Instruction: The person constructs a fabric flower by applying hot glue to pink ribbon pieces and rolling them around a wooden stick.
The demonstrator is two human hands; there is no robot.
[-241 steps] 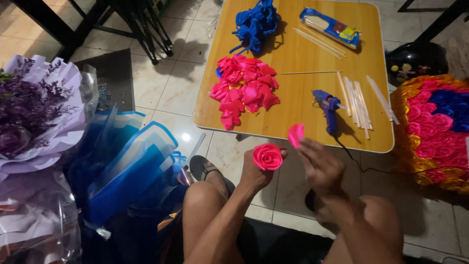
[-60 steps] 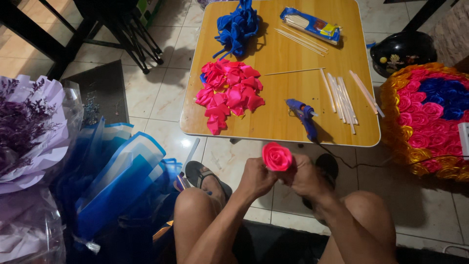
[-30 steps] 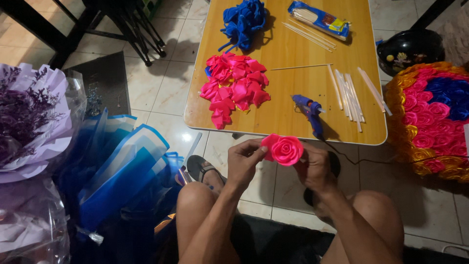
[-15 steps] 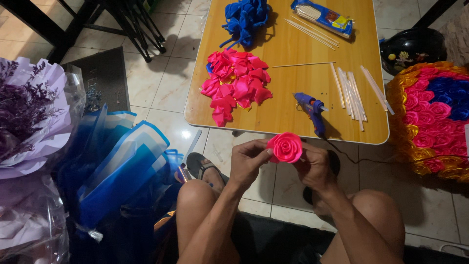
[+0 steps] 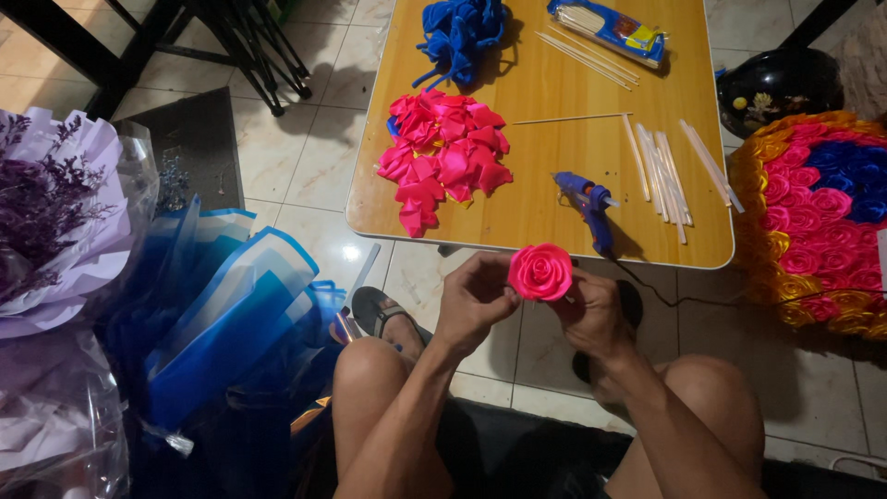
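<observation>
A pink ribbon rose is held up between both my hands, just in front of the low wooden table. My left hand pinches its left side and my right hand grips it from the right and below. On the table lie a pile of pink ribbon petals, a blue glue gun, several white glue sticks, a blue ribbon pile and a blue pack of thin sticks.
A round arrangement of pink, blue and gold roses sits at right. Blue wrapping paper and a purple bouquet stand at left. A black helmet rests beyond the table. My knees frame the tiled floor.
The rose has stayed between both hands and been turned and pressed; eight seconds ago my right hand held a separate pink petal beside a smaller rose.
</observation>
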